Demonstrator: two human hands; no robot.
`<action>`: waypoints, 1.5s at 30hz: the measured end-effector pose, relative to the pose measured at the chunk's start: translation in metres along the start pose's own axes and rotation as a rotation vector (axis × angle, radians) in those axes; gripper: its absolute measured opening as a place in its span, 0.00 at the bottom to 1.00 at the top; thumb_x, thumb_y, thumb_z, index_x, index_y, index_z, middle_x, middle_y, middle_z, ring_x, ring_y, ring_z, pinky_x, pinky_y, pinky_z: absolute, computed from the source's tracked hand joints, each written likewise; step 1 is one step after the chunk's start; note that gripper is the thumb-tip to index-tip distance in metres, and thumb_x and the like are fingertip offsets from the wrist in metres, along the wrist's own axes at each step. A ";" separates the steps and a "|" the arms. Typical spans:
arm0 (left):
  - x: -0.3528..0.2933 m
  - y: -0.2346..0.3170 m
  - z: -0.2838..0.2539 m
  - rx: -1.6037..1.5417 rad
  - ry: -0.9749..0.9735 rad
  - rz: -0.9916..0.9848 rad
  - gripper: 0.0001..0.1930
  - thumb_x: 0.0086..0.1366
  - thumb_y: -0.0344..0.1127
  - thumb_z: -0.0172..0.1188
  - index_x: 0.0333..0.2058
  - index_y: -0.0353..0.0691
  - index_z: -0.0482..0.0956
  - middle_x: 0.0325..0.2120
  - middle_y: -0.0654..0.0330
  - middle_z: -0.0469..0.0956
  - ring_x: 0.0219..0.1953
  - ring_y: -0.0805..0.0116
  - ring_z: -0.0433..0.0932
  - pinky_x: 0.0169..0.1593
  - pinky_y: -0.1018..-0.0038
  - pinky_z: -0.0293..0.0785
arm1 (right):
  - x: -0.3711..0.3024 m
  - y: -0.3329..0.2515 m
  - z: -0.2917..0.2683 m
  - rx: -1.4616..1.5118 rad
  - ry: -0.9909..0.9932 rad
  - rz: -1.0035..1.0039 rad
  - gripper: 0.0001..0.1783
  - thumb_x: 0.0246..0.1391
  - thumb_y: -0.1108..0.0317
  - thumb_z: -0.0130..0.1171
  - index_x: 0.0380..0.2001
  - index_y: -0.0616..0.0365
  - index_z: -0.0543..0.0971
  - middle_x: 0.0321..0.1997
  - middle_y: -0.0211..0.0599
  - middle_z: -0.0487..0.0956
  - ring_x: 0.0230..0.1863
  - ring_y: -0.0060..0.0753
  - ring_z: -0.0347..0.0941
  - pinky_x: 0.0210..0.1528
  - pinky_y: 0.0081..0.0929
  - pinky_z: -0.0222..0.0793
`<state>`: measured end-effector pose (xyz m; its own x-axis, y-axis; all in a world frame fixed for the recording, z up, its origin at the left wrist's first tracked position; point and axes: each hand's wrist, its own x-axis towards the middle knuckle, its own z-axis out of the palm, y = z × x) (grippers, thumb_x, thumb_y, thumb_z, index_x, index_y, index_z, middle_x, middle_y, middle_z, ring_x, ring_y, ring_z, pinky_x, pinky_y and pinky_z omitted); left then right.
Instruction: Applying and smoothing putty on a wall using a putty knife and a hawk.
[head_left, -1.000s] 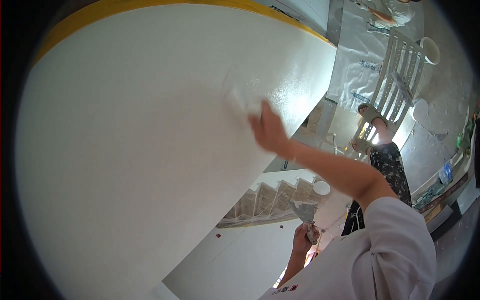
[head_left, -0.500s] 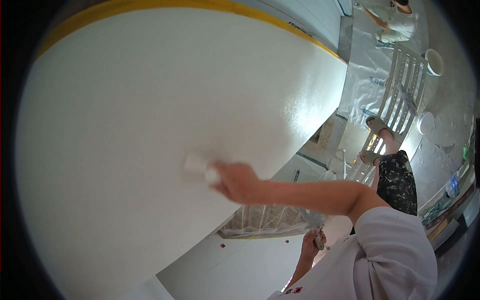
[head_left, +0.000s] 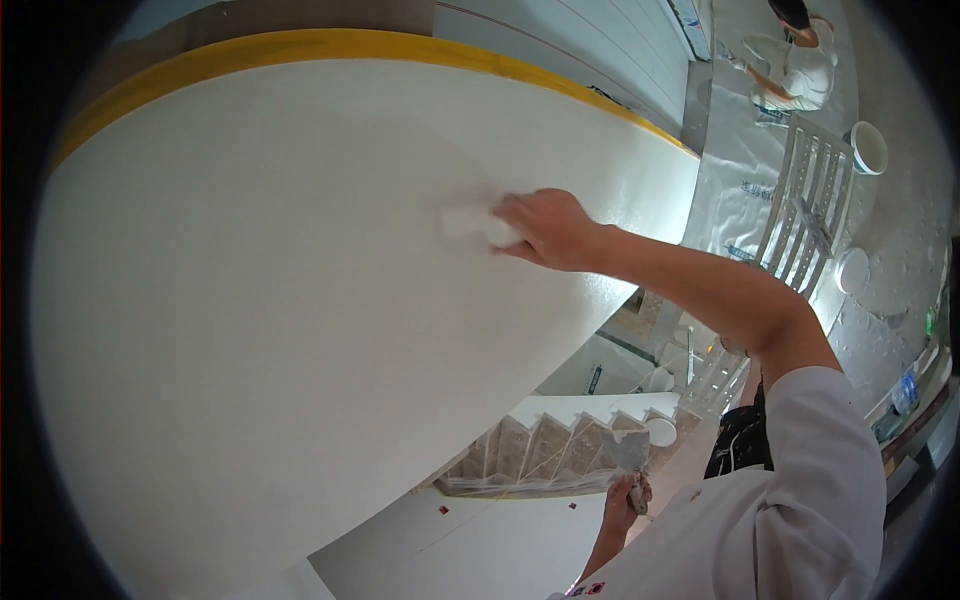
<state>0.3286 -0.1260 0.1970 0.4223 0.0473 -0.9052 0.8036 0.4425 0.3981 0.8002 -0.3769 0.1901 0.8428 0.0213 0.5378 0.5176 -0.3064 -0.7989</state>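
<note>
A large smooth white surface (head_left: pixel 300 300) with a yellow band (head_left: pixel 330 45) along its far edge fills the left and middle. My right hand (head_left: pixel 555 230) is closed round the rounded white grip of a pale, flat-ended hand tool (head_left: pixel 465 222), whose wide end lies against that surface. Motion blurs the tool, so its exact kind cannot be told. Low in the view, my left hand (head_left: pixel 625 500) grips a putty knife (head_left: pixel 628 452) by its handle, the broad grey blade pointing up and smeared with pale material. The knife is apart from the white surface.
A slatted platform (head_left: pixel 800 190) stands at the right, with a white bucket (head_left: pixel 867 148) beside it. Another person (head_left: pixel 805 70) sits or crouches at the upper right on plastic sheeting (head_left: pixel 735 150). Beyond my left hand are stair steps (head_left: pixel 530 455).
My right hand has swept up and to the right across the white surface, tool still held. The view has shifted slightly, and the putty knife's blade in my left hand now shows more plainly.
</note>
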 end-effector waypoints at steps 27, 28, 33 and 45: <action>-0.010 0.010 0.044 -0.005 -0.082 0.121 0.14 0.69 0.42 0.52 0.39 0.35 0.76 0.29 0.56 0.77 0.28 0.64 0.73 0.32 0.69 0.68 | 0.062 0.056 -0.063 -0.213 0.305 0.164 0.18 0.52 0.55 0.64 0.36 0.58 0.74 0.23 0.44 0.76 0.26 0.47 0.75 0.29 0.38 0.70; -0.011 0.011 0.044 -0.018 -0.073 0.110 0.14 0.69 0.42 0.52 0.39 0.35 0.76 0.29 0.56 0.77 0.27 0.64 0.73 0.32 0.69 0.68 | 0.078 0.043 -0.066 -0.211 0.345 0.094 0.18 0.52 0.56 0.64 0.37 0.58 0.73 0.24 0.44 0.76 0.26 0.48 0.75 0.28 0.39 0.69; -0.013 0.017 0.044 -0.013 -0.065 0.106 0.13 0.69 0.41 0.52 0.39 0.35 0.76 0.29 0.56 0.76 0.27 0.65 0.73 0.32 0.70 0.69 | 0.074 -0.043 -0.029 -0.071 0.179 -0.071 0.24 0.38 0.66 0.69 0.39 0.57 0.70 0.31 0.40 0.77 0.29 0.49 0.74 0.30 0.42 0.68; -0.024 0.006 0.027 -0.071 -0.065 0.154 0.15 0.70 0.40 0.52 0.43 0.32 0.75 0.30 0.56 0.77 0.27 0.66 0.74 0.32 0.72 0.71 | 0.147 -0.113 -0.069 -0.139 0.220 -0.112 0.19 0.49 0.62 0.63 0.39 0.59 0.70 0.27 0.44 0.77 0.27 0.50 0.74 0.26 0.42 0.68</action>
<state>0.3347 -0.1485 0.2249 0.5663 0.0627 -0.8218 0.6967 0.4963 0.5180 0.8553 -0.4047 0.3784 0.7213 -0.1400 0.6783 0.5677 -0.4415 -0.6948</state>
